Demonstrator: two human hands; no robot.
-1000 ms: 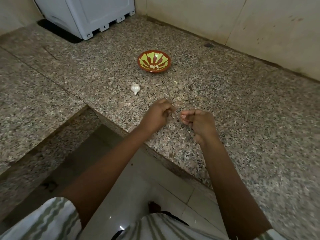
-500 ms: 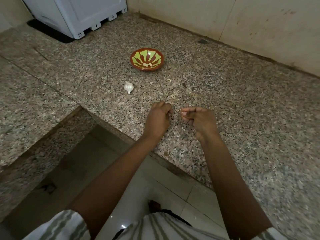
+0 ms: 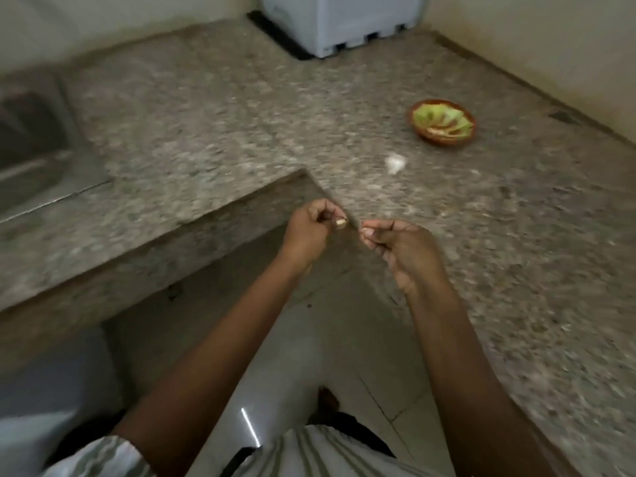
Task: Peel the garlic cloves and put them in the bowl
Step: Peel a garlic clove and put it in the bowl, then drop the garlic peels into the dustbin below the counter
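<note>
The left hand [image 3: 308, 230] pinches a garlic clove [image 3: 340, 223]; the bowl [image 3: 444, 142] lies beyond the right hand [image 3: 404, 251], whose fingers are curled, seemingly empty.

The bowl [image 3: 442, 122] is showing a red-brown rim and green inside, the garlic bulb [image 3: 395, 164] is looking white, the garlic clove [image 3: 340, 222] pale tan, the counter [image 3: 241, 132] speckled grey-brown.
</note>
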